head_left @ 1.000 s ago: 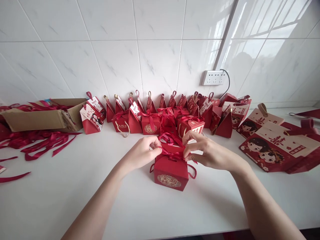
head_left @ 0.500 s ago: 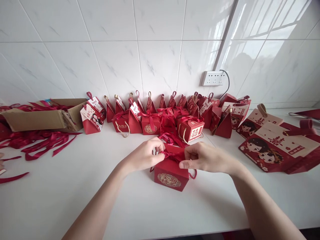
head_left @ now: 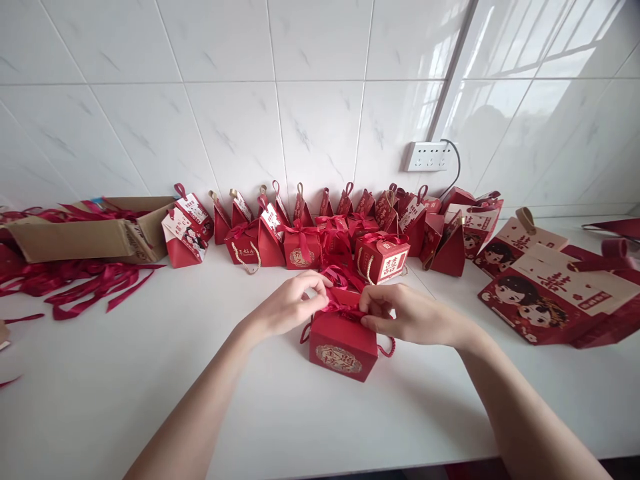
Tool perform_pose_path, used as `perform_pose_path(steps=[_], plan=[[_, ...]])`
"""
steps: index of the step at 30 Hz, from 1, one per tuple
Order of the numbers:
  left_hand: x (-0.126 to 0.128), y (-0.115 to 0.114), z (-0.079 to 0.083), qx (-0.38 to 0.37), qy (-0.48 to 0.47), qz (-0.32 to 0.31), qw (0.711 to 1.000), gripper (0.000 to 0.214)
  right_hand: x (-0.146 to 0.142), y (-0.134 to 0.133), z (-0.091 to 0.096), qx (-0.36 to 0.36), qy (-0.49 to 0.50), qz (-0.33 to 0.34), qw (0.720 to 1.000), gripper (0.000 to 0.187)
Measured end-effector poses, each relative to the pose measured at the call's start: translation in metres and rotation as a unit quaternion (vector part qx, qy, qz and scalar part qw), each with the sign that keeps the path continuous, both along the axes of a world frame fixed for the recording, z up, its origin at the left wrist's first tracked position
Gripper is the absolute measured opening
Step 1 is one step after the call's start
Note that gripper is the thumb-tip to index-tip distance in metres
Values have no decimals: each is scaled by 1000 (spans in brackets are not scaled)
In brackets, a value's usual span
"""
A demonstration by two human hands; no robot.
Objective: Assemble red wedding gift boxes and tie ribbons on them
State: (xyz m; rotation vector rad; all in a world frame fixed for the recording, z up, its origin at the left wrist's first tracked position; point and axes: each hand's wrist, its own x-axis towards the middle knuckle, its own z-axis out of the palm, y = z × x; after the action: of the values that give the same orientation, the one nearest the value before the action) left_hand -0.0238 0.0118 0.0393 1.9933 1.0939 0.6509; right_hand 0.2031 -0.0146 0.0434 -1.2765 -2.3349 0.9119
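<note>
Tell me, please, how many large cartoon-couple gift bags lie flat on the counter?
2: the nearer gift bag at far right, the farther gift bag just behind it. More may lie hidden beneath.

A gift box (head_left: 343, 347) stands on the worktop (head_left: 150, 373), near the front edge and about midway across. A ribbon (head_left: 340, 310) lies on top of it, with the left grip (head_left: 290, 307) at its left end and the right grip (head_left: 405, 317) at its right end, both on the ribbon. Behind the box, a row of gift boxes (head_left: 300, 243) runs along the foot of the wall (head_left: 225, 120). A socket strip (head_left: 427, 155) is mounted on the wall above the row's right end. At far left lies a cardboard box (head_left: 75, 237), with loose ribbons (head_left: 95, 283) before it. At right, well apart from the gift box, flat paper bags (head_left: 550, 293) lie overlapping.
</note>
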Motion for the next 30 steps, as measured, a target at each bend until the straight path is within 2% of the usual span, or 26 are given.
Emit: perform_pose_path(steps=[3, 6, 8, 10, 12, 15, 21, 24, 27, 30], plan=[[-2, 9, -7, -24, -44, 52, 997, 24, -1, -1, 1, -30, 20, -9, 999, 26], [-5, 17, -16, -38, -49, 108, 992, 32, 0, 0, -1, -10, 21, -41, 999, 41], [-6, 21, -21, -74, -40, 99, 991, 34, 1, 1, -2, 1, 3, -48, 999, 47], [-6, 24, -25, -121, -40, 61, 990, 32, 1, 2, -2, -10, -17, -44, 999, 47], [-4, 27, -29, -153, -62, 40, 986, 31, 0, 2, -2, -26, -26, -39, 999, 43], [1, 30, -36, -169, -130, 48, 976, 28, -2, 1, -2, -29, -23, -34, 999, 32], [12, 28, -42, -112, -174, 68, 976, 26, -5, 2, -4, -18, 10, -39, 999, 17], [15, 26, -44, -97, -175, 89, 976, 25, -5, 3, -8, 28, 44, -36, 998, 11], [15, 26, -44, -90, -150, 96, 980, 24, -4, 4, -10, 52, 64, -30, 996, 8], [8, 25, -37, -54, -105, 133, 984, 26, -3, 2, -8, 39, 84, -16, 996, 12]])
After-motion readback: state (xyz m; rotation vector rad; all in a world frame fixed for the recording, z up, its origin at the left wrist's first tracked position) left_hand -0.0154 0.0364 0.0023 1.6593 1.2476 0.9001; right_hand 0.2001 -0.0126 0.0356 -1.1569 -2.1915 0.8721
